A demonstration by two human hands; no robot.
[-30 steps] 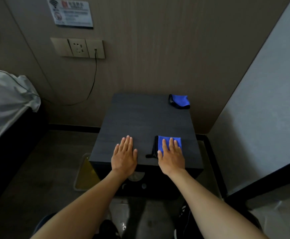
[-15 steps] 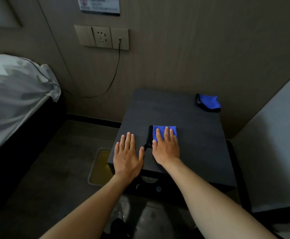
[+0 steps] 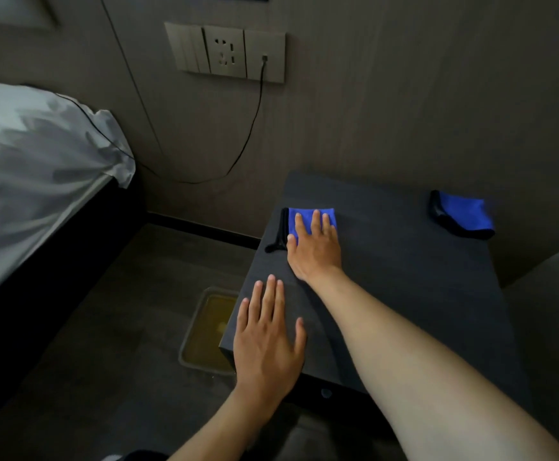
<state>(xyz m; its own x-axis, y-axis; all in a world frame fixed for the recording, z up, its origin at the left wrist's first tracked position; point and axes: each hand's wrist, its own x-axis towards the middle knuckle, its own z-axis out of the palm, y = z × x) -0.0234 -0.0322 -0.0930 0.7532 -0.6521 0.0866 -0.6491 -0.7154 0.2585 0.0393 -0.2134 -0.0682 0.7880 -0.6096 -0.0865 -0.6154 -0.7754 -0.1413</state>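
Note:
A folded blue cloth with a black edge lies near the far left side of a dark bedside table. My right hand presses flat on it with straight fingers, covering its near half. My left hand rests flat on the table's near left corner, fingers straight, holding nothing. A second blue and black cloth lies bunched at the table's far right corner, apart from both hands.
A bed with a white sheet stands to the left. A wall socket plate has a black cable hanging from it. A yellowish tray sits on the floor by the table. A grey wall closes the right side.
My right hand has slid the blue cloth from the table's near right area forward and to the left side. The left hand stayed flat near the front edge. The view turned left.

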